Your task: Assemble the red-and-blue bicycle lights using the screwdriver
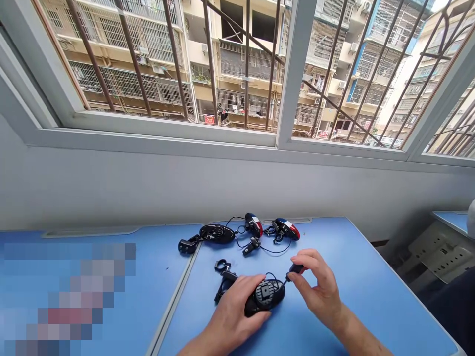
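Left hand is clenching the black oval housing, right hand is pinching a small black plug on a thin wire, both working low over the blue counter. Risk is sitting at the wire: a hard tug could strain it where it meets the housing, and a slip could knock the housing into the black clamp just beside it. Housing is showing a square ribbed boss, no coloured shell. A red-white-blue shell and a second shell are lying farther back.
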The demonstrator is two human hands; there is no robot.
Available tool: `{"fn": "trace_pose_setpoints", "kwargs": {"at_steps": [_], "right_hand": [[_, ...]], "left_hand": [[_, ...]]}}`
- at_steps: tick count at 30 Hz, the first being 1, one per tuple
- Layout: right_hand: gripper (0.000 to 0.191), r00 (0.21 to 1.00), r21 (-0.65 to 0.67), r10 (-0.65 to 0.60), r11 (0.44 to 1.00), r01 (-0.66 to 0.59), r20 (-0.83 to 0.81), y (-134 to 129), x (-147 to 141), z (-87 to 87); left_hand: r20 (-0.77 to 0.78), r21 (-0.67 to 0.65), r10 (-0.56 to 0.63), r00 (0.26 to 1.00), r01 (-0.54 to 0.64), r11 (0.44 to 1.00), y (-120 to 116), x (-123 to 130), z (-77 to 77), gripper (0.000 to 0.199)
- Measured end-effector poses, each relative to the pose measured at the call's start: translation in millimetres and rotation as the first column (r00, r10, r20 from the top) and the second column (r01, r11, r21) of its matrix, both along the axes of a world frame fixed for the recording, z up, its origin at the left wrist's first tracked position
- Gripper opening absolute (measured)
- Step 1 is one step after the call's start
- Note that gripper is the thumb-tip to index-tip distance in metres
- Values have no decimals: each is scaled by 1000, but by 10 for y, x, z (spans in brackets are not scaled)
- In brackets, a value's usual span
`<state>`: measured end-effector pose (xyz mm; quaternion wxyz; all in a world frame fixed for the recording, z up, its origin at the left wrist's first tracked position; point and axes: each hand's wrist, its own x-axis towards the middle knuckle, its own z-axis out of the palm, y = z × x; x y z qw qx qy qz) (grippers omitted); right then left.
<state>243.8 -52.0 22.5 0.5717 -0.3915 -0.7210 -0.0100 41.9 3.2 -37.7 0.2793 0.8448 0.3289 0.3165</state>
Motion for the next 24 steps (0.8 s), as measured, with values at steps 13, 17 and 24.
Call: {"fn": "trace_pose_setpoints", "kwargs": {"at_steps": [13,17,24], "right_hand": [[34,1000,-3,-25,1000,25,3,-1,-24,-18],[39,1000,-7,26,1000,-26,-4,18,0,-28],[43,996,-19,85,996,-85,20,1,-6,-24]], "left_hand": [[7,1,-7,1000,7,1000,6,-18,-33,54],[2,-3,-4,1000,4,1000,0,-8,-14,53],[10,7,-20,1000,20,1000,-9,-17,-19,51]]}}
